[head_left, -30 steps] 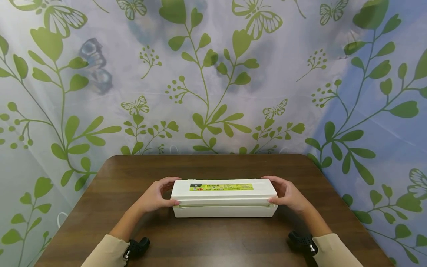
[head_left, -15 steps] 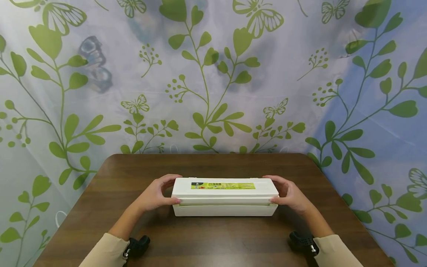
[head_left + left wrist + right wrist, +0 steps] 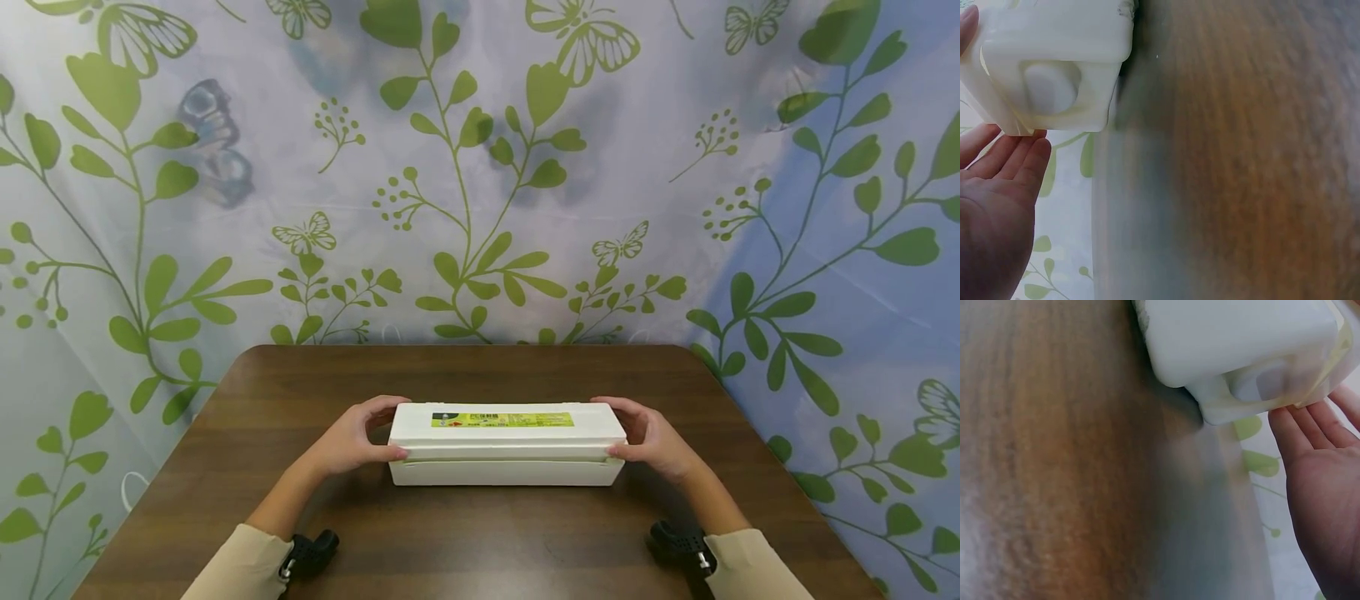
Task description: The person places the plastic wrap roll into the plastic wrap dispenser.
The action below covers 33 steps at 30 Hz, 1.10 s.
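Note:
A long white cling film dispenser box (image 3: 507, 474) with a lid stands on the brown table, its length running left to right. A green and yellow label (image 3: 502, 420) lies along the top of the lid. At the box's left end, my left hand (image 3: 351, 437) grips it with the thumb in front and the fingers behind. My right hand (image 3: 660, 437) holds the right end in the same way. Both wrist views show an end of the box with a rounded recess, and a white roll end (image 3: 1052, 87) sits in the left one. The inside is hidden.
The wood-grain table (image 3: 480, 542) reaches from the person to a patterned curtain (image 3: 480, 167) with green leaves and butterflies. Black wrist mounts (image 3: 311, 553) sit by both beige sleeves (image 3: 238, 567), close above the table.
Hardly anything differs. Both hands keep their grip on the ends of the dispenser box, and the head view has shifted only slightly.

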### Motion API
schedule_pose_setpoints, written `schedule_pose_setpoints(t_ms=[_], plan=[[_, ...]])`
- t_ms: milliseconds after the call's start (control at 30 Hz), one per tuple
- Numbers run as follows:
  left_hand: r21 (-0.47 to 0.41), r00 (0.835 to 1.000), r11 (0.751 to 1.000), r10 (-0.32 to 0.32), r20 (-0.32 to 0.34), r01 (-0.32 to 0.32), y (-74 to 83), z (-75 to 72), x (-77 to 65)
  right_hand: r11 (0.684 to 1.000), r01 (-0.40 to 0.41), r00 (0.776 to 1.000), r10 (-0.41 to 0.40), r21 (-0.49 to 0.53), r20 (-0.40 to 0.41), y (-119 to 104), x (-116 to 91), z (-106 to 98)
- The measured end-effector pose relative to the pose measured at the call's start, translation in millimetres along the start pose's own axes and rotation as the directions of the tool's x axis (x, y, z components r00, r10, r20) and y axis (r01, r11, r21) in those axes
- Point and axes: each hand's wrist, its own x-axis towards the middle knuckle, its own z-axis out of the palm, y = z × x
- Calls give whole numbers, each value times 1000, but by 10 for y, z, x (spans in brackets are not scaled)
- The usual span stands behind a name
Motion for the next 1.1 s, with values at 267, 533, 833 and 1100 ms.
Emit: schedule_pose_setpoints(t_ms=[267, 533, 833, 1100], plan=[[5, 1000, 1000, -1, 3, 1, 11, 5, -13, 1000, 4, 1000, -4, 18, 10, 3, -28, 20], [20, 1000, 1000, 1, 7, -1, 10, 0, -27, 1000, -5, 1000, 5, 11, 23, -7, -31, 19], [-38, 999, 999, -12, 30, 13, 6, -17, -26, 999, -37, 999, 38, -18, 23, 12, -27, -6], [-53, 999, 998, -17, 43, 19, 1, -13, -27, 998, -55, 998, 56, -33, 9, 26, -48, -7]])
